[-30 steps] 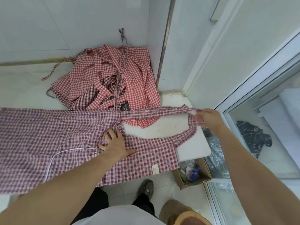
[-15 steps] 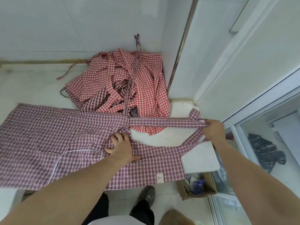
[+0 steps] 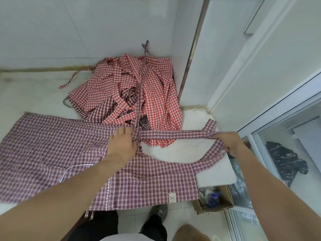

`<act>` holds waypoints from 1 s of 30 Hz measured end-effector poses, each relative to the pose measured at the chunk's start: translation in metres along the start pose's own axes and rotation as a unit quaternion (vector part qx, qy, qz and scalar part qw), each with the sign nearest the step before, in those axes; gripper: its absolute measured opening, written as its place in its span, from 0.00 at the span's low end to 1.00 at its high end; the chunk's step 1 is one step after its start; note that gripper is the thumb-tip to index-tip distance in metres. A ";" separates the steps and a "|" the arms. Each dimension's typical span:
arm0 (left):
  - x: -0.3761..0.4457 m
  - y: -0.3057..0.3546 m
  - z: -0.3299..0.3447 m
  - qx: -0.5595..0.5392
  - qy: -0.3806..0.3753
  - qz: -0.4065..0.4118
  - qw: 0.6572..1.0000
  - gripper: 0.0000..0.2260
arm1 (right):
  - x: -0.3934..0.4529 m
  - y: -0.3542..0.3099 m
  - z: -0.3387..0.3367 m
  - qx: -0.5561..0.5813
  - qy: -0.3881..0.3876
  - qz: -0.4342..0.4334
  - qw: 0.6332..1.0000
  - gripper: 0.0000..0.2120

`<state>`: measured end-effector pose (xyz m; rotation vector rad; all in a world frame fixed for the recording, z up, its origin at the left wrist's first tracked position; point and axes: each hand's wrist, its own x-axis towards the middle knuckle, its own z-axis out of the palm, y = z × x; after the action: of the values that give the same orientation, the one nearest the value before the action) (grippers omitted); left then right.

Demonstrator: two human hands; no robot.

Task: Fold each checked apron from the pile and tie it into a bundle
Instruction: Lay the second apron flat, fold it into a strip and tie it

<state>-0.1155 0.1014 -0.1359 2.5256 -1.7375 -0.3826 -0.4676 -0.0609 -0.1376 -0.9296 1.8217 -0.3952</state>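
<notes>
I have the purple-checked apron spread across the lower left of the tabletop. My left hand presses flat at its waist; my right hand grips the strap. Pulling harder could drag the cloth askew. The pile crowds the centre, and one long tie crosses it.

Apron on counter — pile behind
</notes>
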 end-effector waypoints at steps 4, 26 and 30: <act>0.015 -0.044 0.004 0.040 -0.142 0.019 0.989 0.42 | -0.002 -0.006 -0.011 0.022 -0.154 0.007 0.988 0.14; 0.024 -0.062 0.012 0.073 -0.339 -0.094 0.933 0.66 | -0.003 0.021 -0.012 -0.255 0.176 -0.129 0.942 0.09; 0.019 -0.055 0.009 0.080 -0.310 -0.083 0.944 0.65 | -0.009 0.011 -0.007 -0.176 0.120 -0.080 0.974 0.21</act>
<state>-0.0613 0.1050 -0.1581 2.8853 -1.7746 -1.2095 -0.4766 -0.0479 -0.1359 -1.3267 2.0855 -0.2979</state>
